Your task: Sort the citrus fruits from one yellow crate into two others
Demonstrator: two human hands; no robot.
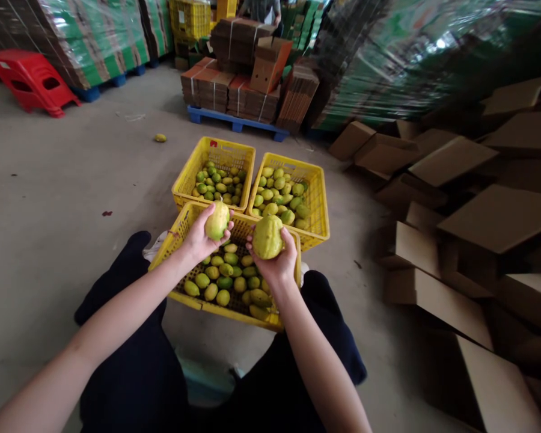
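Note:
My left hand (201,236) is closed around a smooth yellow-green lemon (217,221), held above the nearest yellow crate (180,231). In my right hand (283,258) rests a larger, bumpy, ridged lemon (267,237), with the fingers wrapped round its underside. Several yellow and green lemons (225,269) lie in the crate below both hands. Behind it stand a second yellow crate (187,171) at the left, holding mostly greener lemons (216,183), and a third yellow crate (316,195) at the right with yellower ones (277,195).
A single lemon (160,138) lies on the floor. A red stool (31,81) is at the far left. Flattened cartons (207,84) are stacked on a blue pallet (237,123); a person (261,9) is behind them. Open cardboard boxes (451,300) pile up at the right.

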